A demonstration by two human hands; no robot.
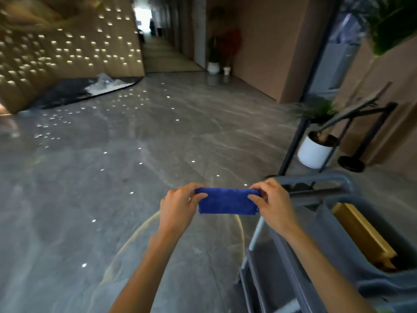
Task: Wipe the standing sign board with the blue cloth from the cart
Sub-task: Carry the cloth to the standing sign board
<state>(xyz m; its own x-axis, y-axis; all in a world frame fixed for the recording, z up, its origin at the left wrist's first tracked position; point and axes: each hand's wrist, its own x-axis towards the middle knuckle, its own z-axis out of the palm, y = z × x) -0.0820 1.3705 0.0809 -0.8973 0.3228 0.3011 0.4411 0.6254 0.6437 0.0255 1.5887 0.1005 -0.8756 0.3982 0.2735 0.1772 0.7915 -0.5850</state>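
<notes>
— Largest first? Grey marble floor [140, 136], glossy, dotted with reflected lights, spread all round the cart.
— And the cart [316, 233] itself? Grey, low at the right edge, handle bar up top, a yellow-brown block [365, 233] lying in its tub.
— Beyond the cart? Tall dark-framed panel [334, 53] leaning up and away, possibly the sign board, too blurred to say. Just past the cart's far end, a white pot [312, 152] with a green plant, and a black round-footed stand [352, 163] beside it.
— The cloth? Blue cloth [228, 201], folded into a flat rectangle, held in the air just left of the cart's handle, clear of the floor.
— Hands? Left hand [178, 206] pinching the cloth's left end, thumb on the near face, fingers curled over the top edge. Right hand [274, 202] pinching the right end the same way, level with the left, just beside the cart's handle.
</notes>
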